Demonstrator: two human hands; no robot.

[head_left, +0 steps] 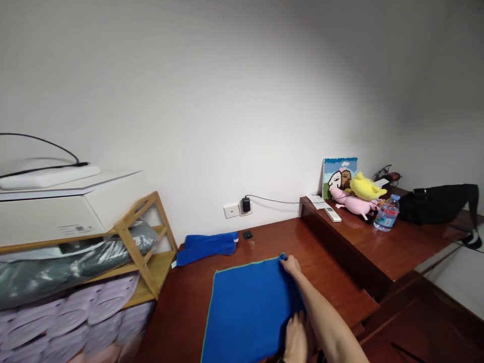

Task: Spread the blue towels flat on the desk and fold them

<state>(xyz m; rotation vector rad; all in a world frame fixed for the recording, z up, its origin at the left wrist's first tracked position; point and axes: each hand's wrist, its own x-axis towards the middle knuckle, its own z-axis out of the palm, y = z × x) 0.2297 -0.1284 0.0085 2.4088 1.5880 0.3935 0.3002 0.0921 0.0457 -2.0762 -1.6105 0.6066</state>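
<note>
A blue cloth (249, 307) with a light green edge lies spread flat on the reddish-brown wooden desk (174, 312). At its far right corner, my right hand (290, 265) is closed in a pinch, and the cloth bunches a little at the fingers. My left hand (296, 335) is at the near right part of the cloth, close under my right forearm. Its fingers are bent onto the cloth's right edge, with the tips partly hidden. A second blue cloth (206, 248), folded long, lies against the wall behind.
A raised shelf (366, 252) on the right bears a water bottle (387, 213), plush toys (355, 204), a remote (333, 215) and a black bag (434, 201). On the left, a wooden rack (145, 247) holds a white box and lilac slippers (71, 312). A plug (246, 204) sits in the wall.
</note>
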